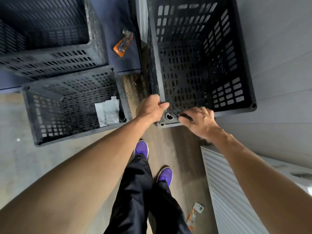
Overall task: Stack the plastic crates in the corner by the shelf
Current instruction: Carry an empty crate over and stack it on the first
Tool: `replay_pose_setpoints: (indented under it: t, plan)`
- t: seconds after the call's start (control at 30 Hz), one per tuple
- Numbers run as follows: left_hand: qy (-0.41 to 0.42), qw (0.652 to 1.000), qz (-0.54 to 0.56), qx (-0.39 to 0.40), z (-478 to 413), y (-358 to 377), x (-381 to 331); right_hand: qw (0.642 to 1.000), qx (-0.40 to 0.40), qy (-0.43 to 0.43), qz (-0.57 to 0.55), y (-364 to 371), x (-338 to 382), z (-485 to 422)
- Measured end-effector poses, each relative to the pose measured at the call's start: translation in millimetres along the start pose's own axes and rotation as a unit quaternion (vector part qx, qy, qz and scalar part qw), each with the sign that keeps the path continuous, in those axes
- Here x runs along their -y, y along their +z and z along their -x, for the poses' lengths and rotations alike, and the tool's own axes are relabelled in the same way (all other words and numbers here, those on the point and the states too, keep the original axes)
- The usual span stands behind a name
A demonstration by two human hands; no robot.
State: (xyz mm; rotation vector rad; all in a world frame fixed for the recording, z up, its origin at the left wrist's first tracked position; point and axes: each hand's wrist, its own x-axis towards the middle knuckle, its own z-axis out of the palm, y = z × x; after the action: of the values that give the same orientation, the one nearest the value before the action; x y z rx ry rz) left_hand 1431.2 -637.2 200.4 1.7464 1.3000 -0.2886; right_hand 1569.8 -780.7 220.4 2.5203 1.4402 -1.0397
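A tall black slatted plastic crate [243, 65] stands at the upper right against the grey wall, and it looks to rest on another crate whose rim corner [167, 123] shows below it. My left hand [150, 108] grips the crate's near left rim corner. My right hand [200, 121] holds the near rim beside it. A second black crate [55, 122] sits on the floor at the left with grey paper [108, 112] inside. A third black crate [50, 63] rests on a dark blue surface at the upper left.
An orange wrapper [122, 43] lies on the dark blue shelf surface [116, 19]. A white radiator [226, 191] runs along the right wall. Another wrapper [194, 215] lies on the floor near my purple shoes [141, 149]. Brown floor runs between the crates.
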Motion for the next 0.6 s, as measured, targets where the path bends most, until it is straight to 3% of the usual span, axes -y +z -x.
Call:
replay_pose_setpoints:
  t: [0.3,0.6]
  plan:
    - [-0.02,0.992,0.126,-0.02,16.1,24.2,-3.0,0.996,-0.048,-0.063,0.038,10.7,-20.5,0.8]
    - [-0.045,0.982,0.185,-0.019,26.7,33.3,-10.7,0.992,-0.097,-0.062,0.053,12.8,-26.7,5.2]
